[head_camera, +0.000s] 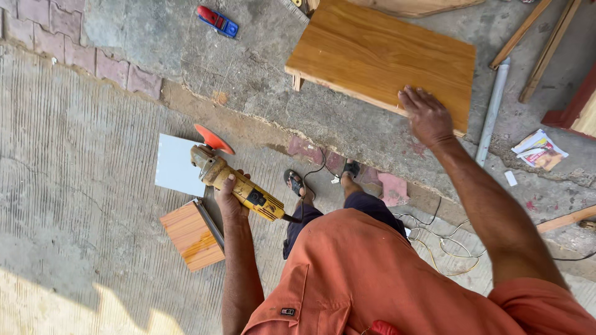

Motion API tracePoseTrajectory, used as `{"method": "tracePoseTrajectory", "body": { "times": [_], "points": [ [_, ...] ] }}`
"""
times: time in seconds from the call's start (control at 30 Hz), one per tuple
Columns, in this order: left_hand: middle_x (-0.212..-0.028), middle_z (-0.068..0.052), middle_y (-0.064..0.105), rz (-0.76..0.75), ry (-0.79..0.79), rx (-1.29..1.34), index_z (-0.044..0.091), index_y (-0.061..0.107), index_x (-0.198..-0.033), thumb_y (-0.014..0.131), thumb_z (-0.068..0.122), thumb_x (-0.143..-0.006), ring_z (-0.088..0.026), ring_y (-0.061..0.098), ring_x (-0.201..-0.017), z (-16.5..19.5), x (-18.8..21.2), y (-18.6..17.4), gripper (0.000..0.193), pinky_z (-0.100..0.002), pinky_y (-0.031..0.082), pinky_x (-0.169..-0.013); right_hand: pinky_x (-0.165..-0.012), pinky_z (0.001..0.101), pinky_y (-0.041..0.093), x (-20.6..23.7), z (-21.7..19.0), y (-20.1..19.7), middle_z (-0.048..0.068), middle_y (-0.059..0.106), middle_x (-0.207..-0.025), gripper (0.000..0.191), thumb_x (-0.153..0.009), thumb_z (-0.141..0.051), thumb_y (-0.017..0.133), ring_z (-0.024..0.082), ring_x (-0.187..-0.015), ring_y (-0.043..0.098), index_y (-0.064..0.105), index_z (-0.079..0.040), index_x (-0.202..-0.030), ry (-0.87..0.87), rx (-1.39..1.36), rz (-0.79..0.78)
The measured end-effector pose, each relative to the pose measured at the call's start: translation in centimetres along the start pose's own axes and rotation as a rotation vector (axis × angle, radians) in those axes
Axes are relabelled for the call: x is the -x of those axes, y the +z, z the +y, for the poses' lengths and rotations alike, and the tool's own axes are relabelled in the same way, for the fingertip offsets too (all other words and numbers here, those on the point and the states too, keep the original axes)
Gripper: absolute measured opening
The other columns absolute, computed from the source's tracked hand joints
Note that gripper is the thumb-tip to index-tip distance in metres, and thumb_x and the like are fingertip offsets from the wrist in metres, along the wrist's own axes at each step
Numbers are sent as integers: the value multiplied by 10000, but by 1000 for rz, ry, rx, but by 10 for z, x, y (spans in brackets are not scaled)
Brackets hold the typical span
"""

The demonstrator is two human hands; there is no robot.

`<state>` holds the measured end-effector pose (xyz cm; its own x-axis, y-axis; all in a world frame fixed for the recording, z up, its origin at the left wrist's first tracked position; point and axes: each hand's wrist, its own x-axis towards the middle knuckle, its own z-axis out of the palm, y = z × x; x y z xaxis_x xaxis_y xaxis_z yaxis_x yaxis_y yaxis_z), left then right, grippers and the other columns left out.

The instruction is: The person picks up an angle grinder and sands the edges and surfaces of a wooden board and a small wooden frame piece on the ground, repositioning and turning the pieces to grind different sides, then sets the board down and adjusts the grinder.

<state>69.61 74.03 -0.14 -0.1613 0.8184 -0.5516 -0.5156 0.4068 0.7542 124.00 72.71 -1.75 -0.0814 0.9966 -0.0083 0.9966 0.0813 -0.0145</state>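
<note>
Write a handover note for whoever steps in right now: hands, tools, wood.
Left hand: fingers wrapped around the yellow grinder, held off the ground, red disc pointing away from the body.
Right hand: flat on the near edge of the large wooden panel.
Small wooden block and white sheet lie below the grinder.
Disc is not touching any wood.

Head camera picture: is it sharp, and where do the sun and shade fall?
In the head view, everything looks sharp; the grinder in the left hand and the wooden panel under the right hand sit in even shade; bright sunlight only hits the concrete floor at bottom left.
</note>
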Motion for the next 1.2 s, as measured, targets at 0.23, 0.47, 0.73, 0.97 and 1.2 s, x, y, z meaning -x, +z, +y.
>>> {"method": "tracePoseTrajectory", "body": {
  "times": [0.23,0.47,0.73,0.97,1.2],
  "points": [
    [-1022,-143,671,-139,168,-307,-5,557,-1256,779,106,-759,-255,702,-853,49,9,60,556,-405,620,-785,-888,421,602,-9,49,-88,113,740,-1211,644,-869,-194,782,275,-954,742,639,-241,-1495,253,-443,-206],
    [-997,-81,705,-150,249,-979,26,550,-1210,833,160,-662,-198,717,-850,94,10,124,631,-346,628,-761,-875,447,585,18,61,-88,119,761,-1199,417,-978,-246,805,293,-980,737,708,-148,-1371,317,-274,-8],
    [-1066,-122,741,-329,325,-1427,7,544,-1261,881,299,-656,-224,751,-927,126,-25,217,752,-387,636,-821,-1018,446,541,87,50,-63,92,739,-1186,359,-1006,-280,865,269,-1135,686,737,-112,-1296,551,-379,87],
    [-1066,-164,751,-522,462,-1697,33,548,-1291,900,350,-652,-328,739,-989,136,-80,287,794,-459,594,-880,-1283,437,417,119,37,-17,140,490,-1519,653,-948,-85,919,297,-1496,467,567,-81,-1498,793,-585,403],
    [-1051,-158,752,-630,492,-1778,16,544,-1274,893,373,-637,-317,753,-966,141,-111,330,809,-446,603,-879,-1144,335,521,135,30,36,139,394,-1555,1030,-919,150,642,221,-1345,476,87,-169,-1726,831,-1433,838]
  ]
}}
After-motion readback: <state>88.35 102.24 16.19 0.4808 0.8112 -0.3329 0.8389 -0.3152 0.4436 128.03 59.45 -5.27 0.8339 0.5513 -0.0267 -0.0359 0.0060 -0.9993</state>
